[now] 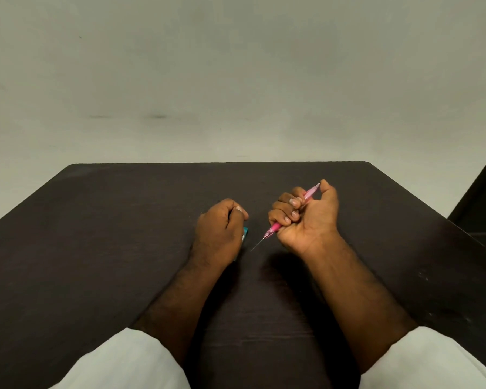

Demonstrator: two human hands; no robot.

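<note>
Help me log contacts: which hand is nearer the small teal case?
Left. The left hand holds the small teal case; the right hand, gripping a pink plastic pencil, sits apart to its right.

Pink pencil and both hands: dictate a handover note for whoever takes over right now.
Right hand: fist round the pink mechanical pencil, tip pointing down toward the left hand, thumb up by the cap end.
Left hand: low over the dark table, fingers curled round a small teal box, mostly hidden under the palm.
Done: a long thin lead sticks out of the pencil's tip.
Left, probably: work that lead in to writing length without snapping it, then put the box down. What the box holds cannot be seen.
</note>
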